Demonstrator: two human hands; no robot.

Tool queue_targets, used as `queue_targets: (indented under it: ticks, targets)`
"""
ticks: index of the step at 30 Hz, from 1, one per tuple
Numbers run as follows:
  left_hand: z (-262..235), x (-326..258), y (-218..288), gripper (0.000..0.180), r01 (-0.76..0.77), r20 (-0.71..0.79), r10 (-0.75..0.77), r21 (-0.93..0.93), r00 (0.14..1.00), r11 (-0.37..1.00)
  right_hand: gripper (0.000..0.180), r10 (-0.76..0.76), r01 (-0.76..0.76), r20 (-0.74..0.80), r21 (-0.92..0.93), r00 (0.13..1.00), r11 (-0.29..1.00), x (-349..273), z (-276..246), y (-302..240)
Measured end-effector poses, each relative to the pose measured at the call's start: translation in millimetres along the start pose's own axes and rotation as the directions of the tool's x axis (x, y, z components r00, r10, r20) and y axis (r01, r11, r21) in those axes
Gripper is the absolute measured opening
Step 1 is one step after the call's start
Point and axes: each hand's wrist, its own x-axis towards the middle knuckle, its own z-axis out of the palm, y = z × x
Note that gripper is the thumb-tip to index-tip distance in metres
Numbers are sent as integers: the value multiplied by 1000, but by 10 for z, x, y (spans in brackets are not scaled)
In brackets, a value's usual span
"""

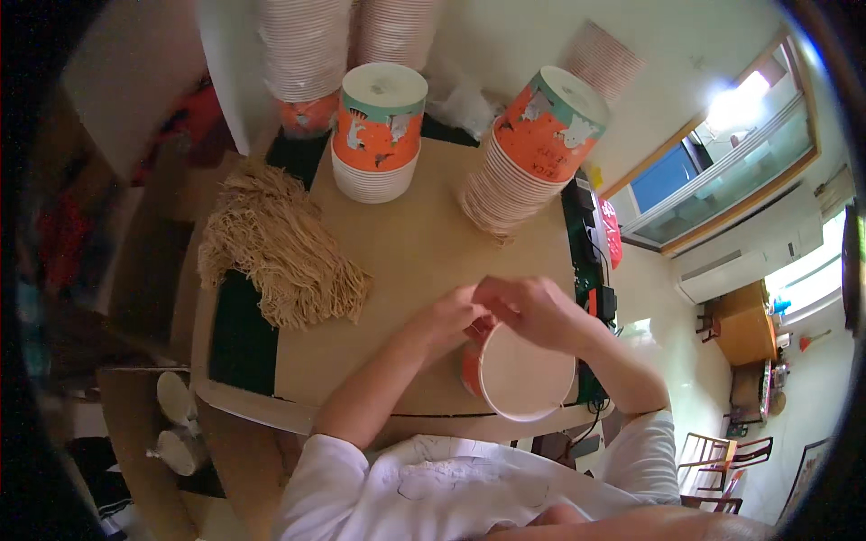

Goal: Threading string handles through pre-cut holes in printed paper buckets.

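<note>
A round paper bucket, orange outside and pale inside, lies tipped at the table's near edge with its mouth toward me. My left hand and my right hand meet at its far upper side. The fingers of both are bent and pressed together close to the bucket's wall. What lies between the fingertips is hidden by the hands. Left of my left arm spreads a large bundle of beige cords.
Behind my hands stand a shorter stack of orange and green paper buckets and a taller, leaning one with cord ends at its base. Plastic-wrapped stacks rise at the back. Cables and a black adapter line the right edge.
</note>
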Motion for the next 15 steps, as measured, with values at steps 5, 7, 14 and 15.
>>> queue_targets:
  ticks: [5, 7, 14, 15]
  targets:
    - [19, 26, -68, 13, 146, 4, -149, -239, 989, 960, 12, 220, -220, 3, 41, 975, 975, -155, 120, 544]
    - [42, 49, -64, 10, 152, -17, -159, -206, 987, 967, 13, 255, -255, 16, 75, 967, 964, -212, 193, 596]
    - [264, 25, -49, 8, -59, -168, 75, 97, 983, 994, 12, 292, -259, -1, 455, 957, 852, -309, 397, 800]
    - [293, -5, -48, 11, -83, -206, 119, 177, 971, 981, 12, 288, -255, -3, 458, 958, 852, -317, 397, 778]
